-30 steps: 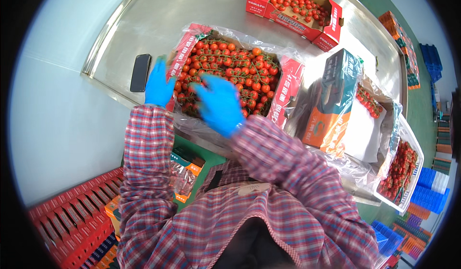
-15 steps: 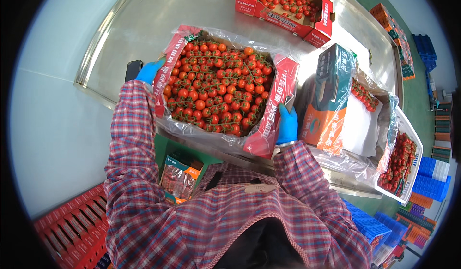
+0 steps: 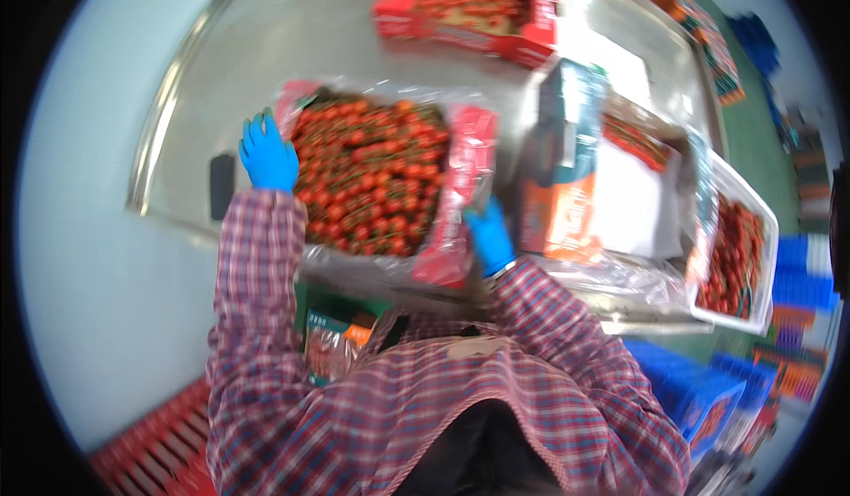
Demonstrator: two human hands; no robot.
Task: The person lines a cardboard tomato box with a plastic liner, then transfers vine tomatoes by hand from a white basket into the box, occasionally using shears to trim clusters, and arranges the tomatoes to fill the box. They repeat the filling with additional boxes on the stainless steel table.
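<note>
Head view looks down on a steel counter point(image 3: 221, 80) where a red cardboard box point(image 3: 474, 155), lined with clear plastic film and filled with vine cherry tomatoes point(image 3: 372, 173), sits at the near edge in front of the person. Left hand point(image 3: 267, 155), in a blue glove, lies with its fingers spread and flat against the box's left wall; right hand point(image 3: 490, 235), also gloved in blue, presses on the box's near right corner, though blur keeps me from telling whether its fingers curl around the rim. A second red box point(image 3: 460, 31) of tomatoes stands near the far edge. Just right of the held box an upright carton point(image 3: 558, 169), teal above and orange below, leans by a white-lined box point(image 3: 633, 199). At the right edge a white tray point(image 3: 753, 257) holds more tomatoes. A dark flat object point(image 3: 221, 186) lies near the counter's left edge, too blurred to identify. Below the counter, red crates point(image 3: 150, 447) and blue crates point(image 3: 699, 390) are partly cut off by plaid sleeves.
</note>
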